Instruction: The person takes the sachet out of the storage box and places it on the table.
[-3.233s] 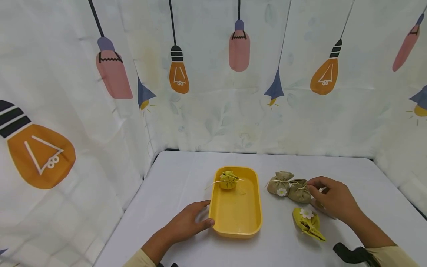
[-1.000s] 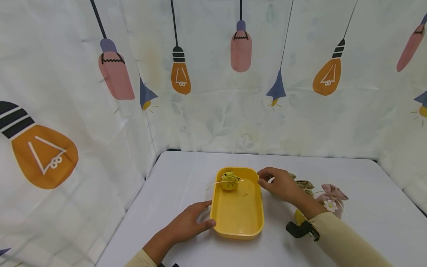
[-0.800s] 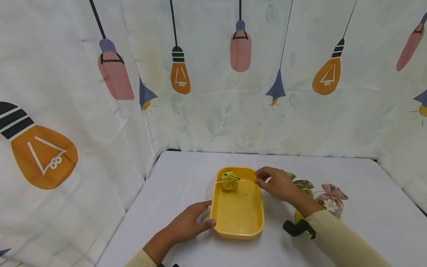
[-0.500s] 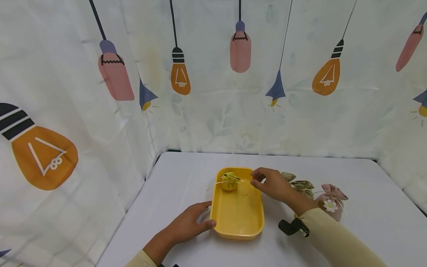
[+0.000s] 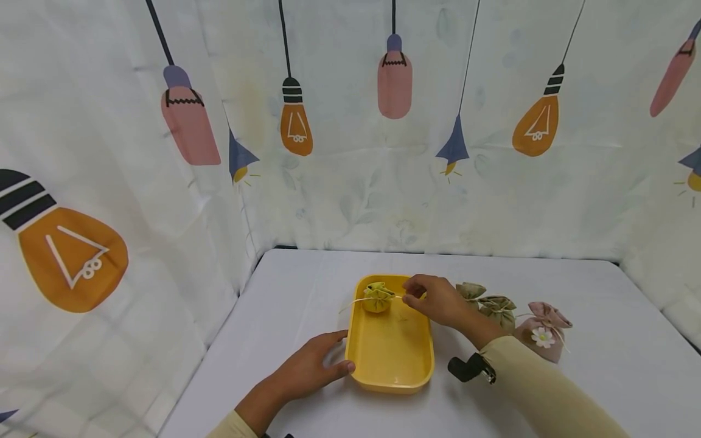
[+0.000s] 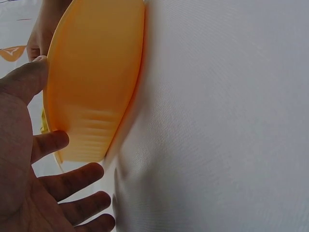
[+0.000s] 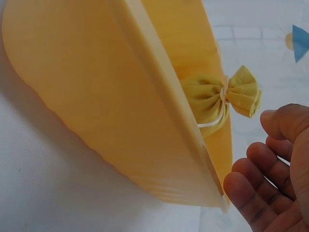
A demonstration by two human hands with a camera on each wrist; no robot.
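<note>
A yellow tray (image 5: 390, 362) stands on the white table, with a small yellow-green drawstring pouch (image 5: 376, 299) at its far left end. My left hand (image 5: 311, 365) rests at the tray's left side; in the left wrist view the thumb touches the rim and the other fingers spread loosely along the outer wall. Over the tray's far right rim is my right hand (image 5: 438, 301), its fingers loosely bent and holding nothing. In the right wrist view a gap separates the thumb from the tied neck of the pouch (image 7: 244, 92).
Right of the tray sit an olive-brown pouch (image 5: 498, 309), another brownish pouch (image 5: 470, 291) partly behind my right hand, and a pink pouch (image 5: 542, 334) with a white flower. A patterned curtain (image 5: 350, 201) stands behind the table.
My right hand has left the pouches on the right and moved left over the tray toward the yellow-green pouch. The pink pouch now stands upright. My right forearm now hides the table's yellow pouch.
</note>
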